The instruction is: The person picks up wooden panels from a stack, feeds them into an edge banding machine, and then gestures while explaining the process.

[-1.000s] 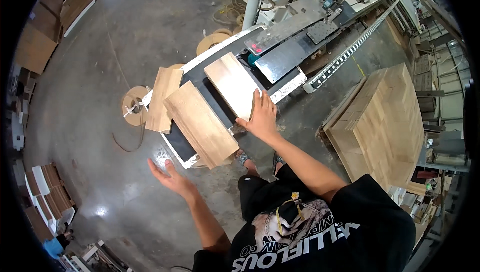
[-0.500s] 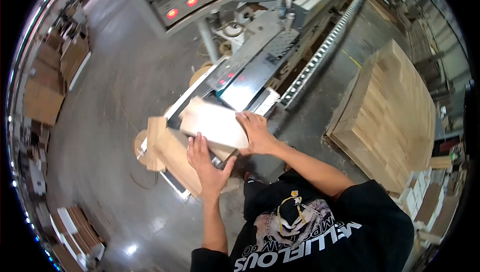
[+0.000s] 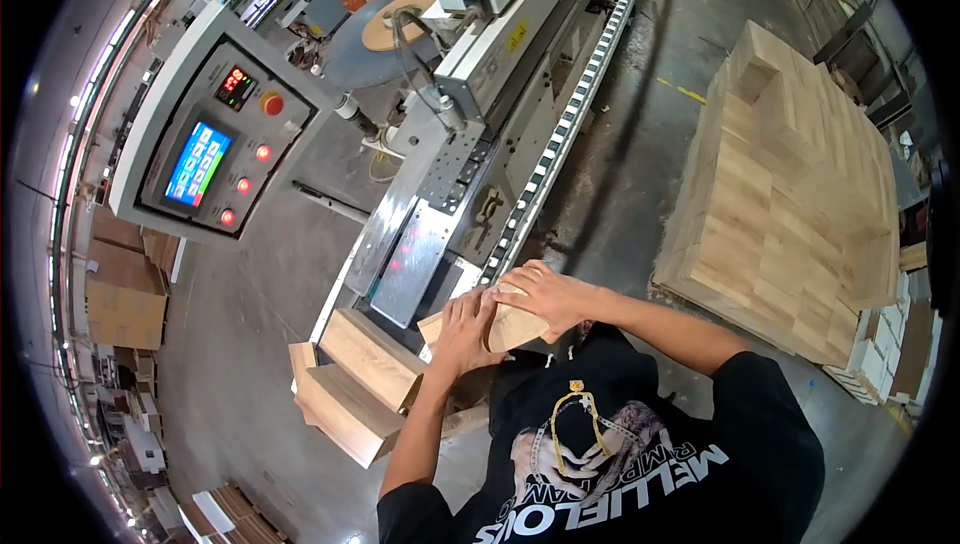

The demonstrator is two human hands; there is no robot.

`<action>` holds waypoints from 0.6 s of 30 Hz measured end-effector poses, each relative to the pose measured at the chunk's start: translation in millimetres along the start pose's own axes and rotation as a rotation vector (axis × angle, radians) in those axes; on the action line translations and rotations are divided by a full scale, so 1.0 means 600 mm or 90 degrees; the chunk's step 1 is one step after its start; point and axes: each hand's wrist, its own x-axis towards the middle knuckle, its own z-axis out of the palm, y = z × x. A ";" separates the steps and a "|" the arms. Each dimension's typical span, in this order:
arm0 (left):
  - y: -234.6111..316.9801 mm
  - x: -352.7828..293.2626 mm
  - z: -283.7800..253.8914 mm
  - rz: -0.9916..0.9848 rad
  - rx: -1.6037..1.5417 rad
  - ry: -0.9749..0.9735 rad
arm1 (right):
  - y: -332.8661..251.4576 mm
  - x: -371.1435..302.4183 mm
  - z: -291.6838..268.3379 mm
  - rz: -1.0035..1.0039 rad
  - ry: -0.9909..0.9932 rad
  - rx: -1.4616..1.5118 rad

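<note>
A light wooden board (image 3: pixel 517 329) is between my two hands, close to my body at the near end of a long machine. My left hand (image 3: pixel 466 329) wraps over its left part with the fingers bent. From the right, my right hand (image 3: pixel 545 296) grips its upper edge, and the fingertips of both hands nearly meet. Whether it is one board or several together is hidden by my hands. Left of my left hand lie two stacks of wooden boards, the farther stack (image 3: pixel 373 356) beside the machine's end and the nearer stack (image 3: pixel 350 412) in front of it.
The machine's metal bed (image 3: pixel 410 264) stretches away ahead, with a roller rail (image 3: pixel 575 99) along its right. A control panel (image 3: pixel 215 134) with lit buttons stands at left. To the right is a large pile of wood panels (image 3: pixel 775 204). Cardboard boxes (image 3: pixel 125 294) stand far left.
My hands have moved right and nearer my body with the wooden board, away from the stacks at the machine's end. The view has turned, showing more of the control panel.
</note>
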 end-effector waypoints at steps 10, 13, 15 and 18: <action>-0.165 0.134 0.053 -0.201 -0.023 0.180 | 0.156 0.006 -0.060 0.284 0.322 0.153; -0.227 0.143 0.074 -0.240 -0.043 0.199 | 0.194 0.023 -0.003 0.319 0.425 0.334; -0.246 0.170 0.070 -0.228 -0.033 0.224 | 0.198 0.027 0.017 0.407 0.431 0.589; -0.264 0.211 0.063 -0.217 -0.038 0.251 | 0.213 0.051 0.040 0.465 0.432 0.904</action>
